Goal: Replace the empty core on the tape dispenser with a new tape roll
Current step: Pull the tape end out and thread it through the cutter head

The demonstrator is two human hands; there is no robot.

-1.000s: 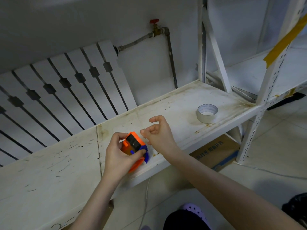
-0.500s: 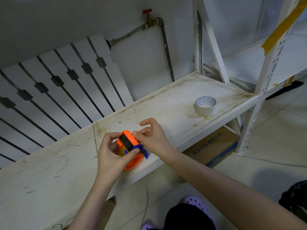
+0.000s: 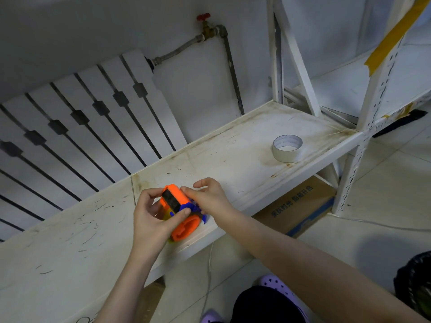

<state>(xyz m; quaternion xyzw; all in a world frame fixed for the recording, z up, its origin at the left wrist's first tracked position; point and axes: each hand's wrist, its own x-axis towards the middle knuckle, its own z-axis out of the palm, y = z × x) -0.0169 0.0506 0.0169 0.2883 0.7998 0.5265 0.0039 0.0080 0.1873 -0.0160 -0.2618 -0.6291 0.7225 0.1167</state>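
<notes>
Dispenser (image 3: 180, 212) in hand, held just above the front edge of the stained white shelf (image 3: 233, 159). Our left hand (image 3: 152, 220) is closed around its orange body, thumb across the front near the blue part, fingers wrapped behind. Our right hand (image 3: 208, 197) sits against the dispenser's right side with thumb and forefinger pinched at the blue piece; the other fingers are curled loosely and hold nothing that we can see. Whether the empty core is in that pinch we cannot tell — it is hidden between the hands.

New tape roll (image 3: 287, 148) lies flat on the shelf, well apart to the right, near the upright of the rack, untouched.

Judgement on handling: the dispenser looks like light, rigid plastic, smooth enough to twist in the palm, so the full wrap of the left hand seems the right hold while the right works the hub. The blue part appears thin and may carry the cutting teeth — we would keep fingertips on its flat faces, not its edge. The core is probably thin card, easily crushed; better pushed out by its rim. The new roll should be stiff and light, best taken across its outer wall with thumb and fingers, clear of any sticky edge
</notes>
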